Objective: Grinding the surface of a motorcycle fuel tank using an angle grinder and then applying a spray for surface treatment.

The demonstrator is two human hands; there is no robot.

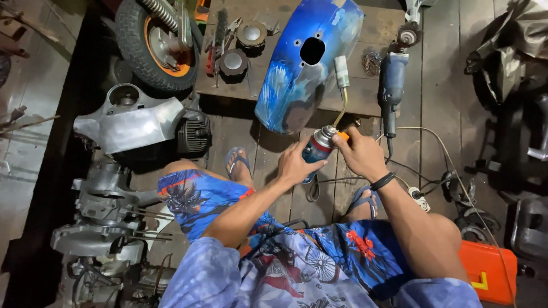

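Note:
My left hand wraps around a gas canister with a blue and red label. My right hand grips the orange knob and brass torch head fitted on top of the canister; its silver nozzle points up toward a blue painted fuel tank. The tank leans on a wooden board, its filler hole facing me. Both hands hover above the wooden floor between my sandalled feet.
A blue angle grinder lies right of the tank, its cable trailing to a white plug strip. A scooter wheel, grey body panel and engine parts sit at left. An orange case is at lower right.

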